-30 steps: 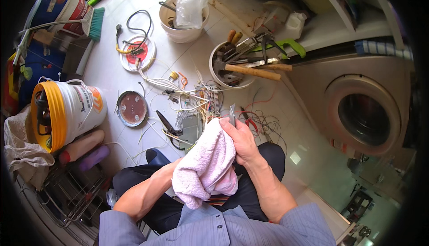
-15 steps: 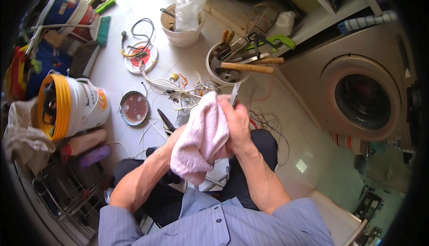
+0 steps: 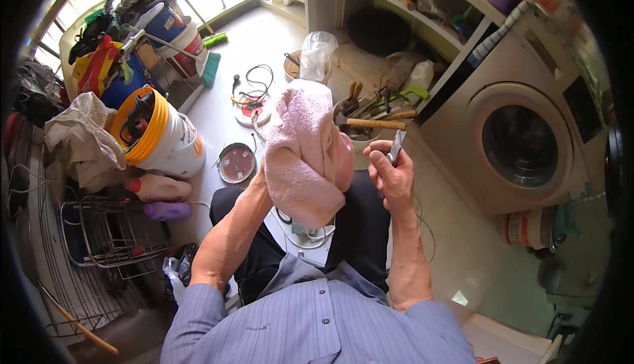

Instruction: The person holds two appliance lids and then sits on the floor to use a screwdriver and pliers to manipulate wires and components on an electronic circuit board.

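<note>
A pink towel (image 3: pixel 300 152) hangs draped over my left hand (image 3: pixel 262 182), raised in front of my knees. The cloth hides the fingers, and only the wrist and the edge of the hand show; the towel stays up in its grip. To the right and apart from the towel, my right hand (image 3: pixel 395 178) is closed round a slim silver utility knife (image 3: pixel 395 148), whose slanted tip points up. Beyond the towel stands a tub of hand tools (image 3: pixel 360 145), with a wooden-handled hammer (image 3: pixel 376 124) lying across its rim.
A round, brownish dish-like part (image 3: pixel 236 163) and a coiled cable (image 3: pixel 254 86) lie on the tiled floor. At left stand a white bucket with a yellow rim (image 3: pixel 175 143) and a wire rack (image 3: pixel 112 232). A front-loading washing machine (image 3: pixel 456 146) is at right, beside shelving (image 3: pixel 456 34).
My right hand has come away from the towel and moved right, still holding the utility knife. The towel, on my left hand, is lifted higher. The head view has tilted up and shifted.
</note>
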{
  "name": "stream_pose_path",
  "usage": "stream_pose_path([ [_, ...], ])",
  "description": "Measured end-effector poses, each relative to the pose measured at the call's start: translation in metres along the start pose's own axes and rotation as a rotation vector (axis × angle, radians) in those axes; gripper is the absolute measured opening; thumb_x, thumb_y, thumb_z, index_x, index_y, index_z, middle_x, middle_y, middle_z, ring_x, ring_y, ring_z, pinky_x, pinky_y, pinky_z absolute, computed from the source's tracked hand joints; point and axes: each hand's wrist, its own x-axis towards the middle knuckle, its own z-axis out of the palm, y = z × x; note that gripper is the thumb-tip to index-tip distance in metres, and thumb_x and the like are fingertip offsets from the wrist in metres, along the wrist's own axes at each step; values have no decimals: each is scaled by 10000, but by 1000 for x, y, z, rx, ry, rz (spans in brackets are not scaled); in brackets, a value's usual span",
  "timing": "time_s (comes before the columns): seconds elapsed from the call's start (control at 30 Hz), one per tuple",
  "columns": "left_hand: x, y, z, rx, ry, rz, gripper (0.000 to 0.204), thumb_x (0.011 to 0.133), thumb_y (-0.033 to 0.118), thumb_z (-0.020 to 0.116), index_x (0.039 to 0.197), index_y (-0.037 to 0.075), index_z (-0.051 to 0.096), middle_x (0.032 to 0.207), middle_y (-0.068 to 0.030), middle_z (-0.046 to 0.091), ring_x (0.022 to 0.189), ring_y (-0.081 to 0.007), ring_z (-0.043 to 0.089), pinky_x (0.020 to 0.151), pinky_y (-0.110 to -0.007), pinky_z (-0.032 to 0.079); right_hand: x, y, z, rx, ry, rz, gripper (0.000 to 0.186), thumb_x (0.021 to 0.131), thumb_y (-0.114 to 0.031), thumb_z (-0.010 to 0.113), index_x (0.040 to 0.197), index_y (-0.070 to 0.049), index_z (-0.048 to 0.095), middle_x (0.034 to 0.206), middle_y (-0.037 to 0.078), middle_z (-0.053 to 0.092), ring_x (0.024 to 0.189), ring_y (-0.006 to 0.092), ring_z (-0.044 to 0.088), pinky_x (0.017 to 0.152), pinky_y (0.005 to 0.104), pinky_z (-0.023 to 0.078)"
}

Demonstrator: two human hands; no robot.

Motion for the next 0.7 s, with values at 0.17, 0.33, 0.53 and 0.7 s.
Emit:
stream_pose_path([
  [0.17,-15,-5,10,-102,7,43,456,1066,312,460,1379,-17,504,1284,-166,614,1132,-290,625,983,-416,528,-12,-5,54,-174,-51,-172,171,892,-142,749,1023,-53,686,688,-48,584,545,25,494,439,205,338],
  [0.33,-34,18,57,107,370,172,444,1082,346,454,1344,-2,543,1240,-163,649,1055,-231,662,897,-386,568,-13,-18,39,50,-42,15,150,883,-205,760,916,-92,666,629,-65,542,465,26,447,416,204,313],
  [0.53,-70,84,56,1135,316,282,392,1046,344,568,1125,-22,685,948,-17,714,854,-90,633,781,-260,525,-17,-74,-16,-19,26,-181,162,950,-255,718,891,-113,666,659,-81,518,504,14,416,436,215,289],
  [0.7,-94,118,70,1269,224,402,308,1052,253,563,1044,-23,699,872,-17,695,791,-78,609,733,-241,496,-34,-115,-58,37,39,-303,164,993,-226,661,904,-89,669,775,-40,602,643,52,545,559,220,412],
])
